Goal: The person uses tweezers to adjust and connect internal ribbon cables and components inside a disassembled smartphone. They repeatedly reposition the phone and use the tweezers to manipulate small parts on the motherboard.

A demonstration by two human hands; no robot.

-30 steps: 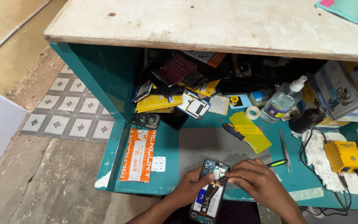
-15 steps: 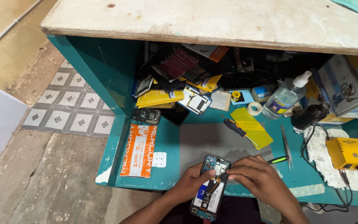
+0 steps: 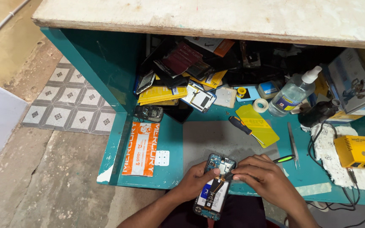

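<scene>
Phone (image 3: 214,185), back cover off, shows its board, a white battery and an orange flex cable; it hangs over the bench's (image 3: 172,139) front edge. Left hand (image 3: 195,181) grips its left side. Right hand (image 3: 260,177) pinches a green-handled tool (image 3: 284,159) onto the board.

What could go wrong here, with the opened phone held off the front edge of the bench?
1. The opened black smartphone is held by the left hand past the teal bench edge; a slip would likely drop it.
2. The right hand presses a green-handled tool onto exposed parts; it might skid.
3. The black-and-orange screwdriver nearby may get knocked.
</scene>
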